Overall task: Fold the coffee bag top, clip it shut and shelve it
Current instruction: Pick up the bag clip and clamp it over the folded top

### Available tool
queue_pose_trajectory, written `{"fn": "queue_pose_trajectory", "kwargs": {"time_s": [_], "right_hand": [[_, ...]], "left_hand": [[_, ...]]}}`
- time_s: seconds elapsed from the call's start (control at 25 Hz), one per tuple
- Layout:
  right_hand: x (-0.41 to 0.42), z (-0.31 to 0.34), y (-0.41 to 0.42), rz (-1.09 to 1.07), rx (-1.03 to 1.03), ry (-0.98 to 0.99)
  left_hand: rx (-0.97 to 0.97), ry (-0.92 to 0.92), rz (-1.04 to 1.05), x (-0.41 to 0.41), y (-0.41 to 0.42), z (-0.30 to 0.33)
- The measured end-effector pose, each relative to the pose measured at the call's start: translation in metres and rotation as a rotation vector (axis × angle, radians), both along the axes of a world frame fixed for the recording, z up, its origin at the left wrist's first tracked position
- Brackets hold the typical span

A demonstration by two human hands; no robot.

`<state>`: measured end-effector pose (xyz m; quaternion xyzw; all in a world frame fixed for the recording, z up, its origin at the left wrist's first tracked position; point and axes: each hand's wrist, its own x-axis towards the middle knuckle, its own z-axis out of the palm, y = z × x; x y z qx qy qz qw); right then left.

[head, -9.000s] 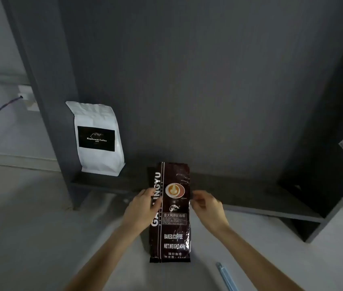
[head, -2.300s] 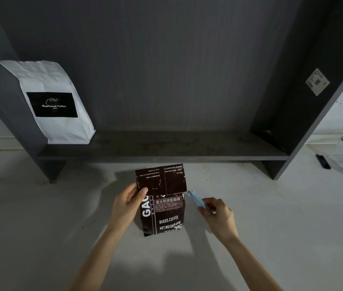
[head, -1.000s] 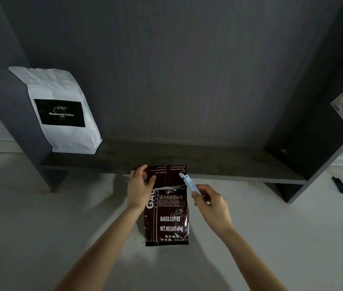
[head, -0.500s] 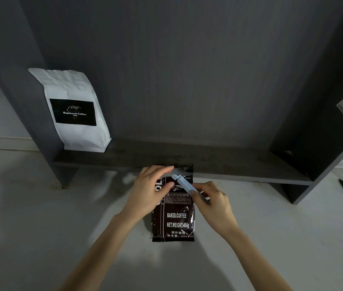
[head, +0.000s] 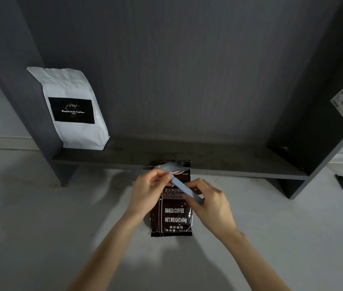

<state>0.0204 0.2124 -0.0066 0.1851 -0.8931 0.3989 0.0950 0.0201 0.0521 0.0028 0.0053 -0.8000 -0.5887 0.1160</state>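
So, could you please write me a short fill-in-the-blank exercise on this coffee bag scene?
1. The white coffee bag stands at the ____ end of the shelf.
2. Both hands, left hand and right hand, hold a light ____ clip.
3. The dark coffee bag lies on the ____, in front of the shelf.
4. Its label reads NET.WEIGHT: ____.

Missing words: left; blue; floor; 454g

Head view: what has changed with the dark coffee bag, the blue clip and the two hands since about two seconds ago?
The left hand let go of the dark coffee bag and took the tip of the blue clip; the right hand brought the clip over the bag's front. The folded-down top has sprung back up and gapes. The clip is not yet on the bag; the white coffee bag stays on the shelf.
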Motion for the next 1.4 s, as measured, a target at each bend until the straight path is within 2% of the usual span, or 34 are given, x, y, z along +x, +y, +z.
{"fn": "queue_pose_trajectory", "kwargs": {"time_s": [0.12, 0.36, 0.64, 0.88, 1.04, 1.24, 1.28, 1.4], "right_hand": [[0.002, -0.002, 0.000, 0.006, 0.042, 0.056], [0.011, -0.001, -0.003, 0.164, 0.049, 0.070], [0.009, 0.001, 0.003, 0.083, -0.192, -0.044], [0.009, 0.006, 0.013, 0.117, -0.426, -0.293], [0.008, 0.009, 0.018, 0.206, -0.510, -0.390], [0.001, 0.012, 0.020, 0.127, -0.658, -0.419], [-0.001, 0.014, 0.022, 0.102, -0.690, -0.412], [-0.008, 0.018, 0.031, 0.019, -0.755, -0.390]], "left_hand": [[0.086, -0.019, 0.068, 0.004, 0.007, -0.003], [0.399, -0.221, 0.163, 0.005, 0.012, -0.002], [0.413, -0.131, 0.252, 0.003, -0.016, 0.009], [0.390, -0.038, 0.261, 0.001, -0.025, 0.017], [0.446, -0.031, 0.281, -0.003, -0.032, 0.014], [0.442, -0.079, 0.216, -0.016, -0.030, 0.020], [0.412, -0.087, 0.222, -0.023, -0.033, 0.020], [0.158, -0.139, 0.261, -0.051, -0.039, 0.012]]}}
